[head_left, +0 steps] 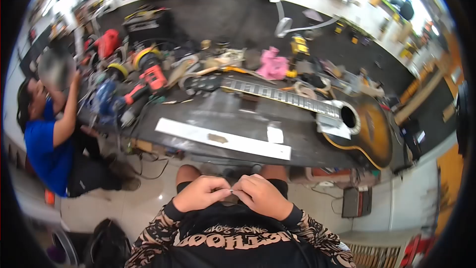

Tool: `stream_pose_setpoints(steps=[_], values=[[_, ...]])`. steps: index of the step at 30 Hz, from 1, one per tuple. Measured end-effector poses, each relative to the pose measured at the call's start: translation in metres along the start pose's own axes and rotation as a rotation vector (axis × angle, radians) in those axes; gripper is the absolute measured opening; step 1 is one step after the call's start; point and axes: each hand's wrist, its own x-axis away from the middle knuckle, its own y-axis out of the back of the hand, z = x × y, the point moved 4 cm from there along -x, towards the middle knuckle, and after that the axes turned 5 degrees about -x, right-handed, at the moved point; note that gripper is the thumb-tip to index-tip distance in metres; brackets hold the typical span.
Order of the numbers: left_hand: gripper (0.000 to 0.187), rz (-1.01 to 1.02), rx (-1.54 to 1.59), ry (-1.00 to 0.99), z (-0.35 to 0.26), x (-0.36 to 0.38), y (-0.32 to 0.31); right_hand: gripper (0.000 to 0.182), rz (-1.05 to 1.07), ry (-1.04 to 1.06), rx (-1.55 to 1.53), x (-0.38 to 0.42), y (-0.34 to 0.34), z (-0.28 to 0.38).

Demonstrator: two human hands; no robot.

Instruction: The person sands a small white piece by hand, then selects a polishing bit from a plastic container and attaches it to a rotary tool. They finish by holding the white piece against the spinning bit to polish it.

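My left hand (206, 193) and my right hand (260, 194) meet in front of my chest, thumbs and forefingers pinched together. Between the fingertips shows a tiny pale bit, too small to name. Beyond my hands, a long white strip (238, 143) with a brown patch lies along the front of the dark workbench (208, 111). A sunburst acoustic guitar (369, 131) rests on the bench to the right, its neck pointing left. Papers (334, 124) lie by its sound hole, and a small white piece (274, 133) sits behind the strip.
At the left, a person in a blue shirt (44, 136) crouches beside the bench. A red power tool (151, 79), a pink cloth-like item (272, 64) and a yellow tool (299, 44) crowd the back. A dark bag (106, 243) is on the floor at lower left.
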Motion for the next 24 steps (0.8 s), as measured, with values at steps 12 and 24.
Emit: stream_pose_setpoints(steps=[12, 24], values=[[0.016, -0.147, -0.212, -0.18, -0.009, 0.032, 0.037, 0.015, 0.009, 0.044, 0.004, -0.048, -0.019, 0.017], [0.005, -0.245, -0.426, -0.463, -0.055, 0.015, 0.031, 0.013, -0.138, 0.051, 0.002, -0.031, 0.001, 0.026]])
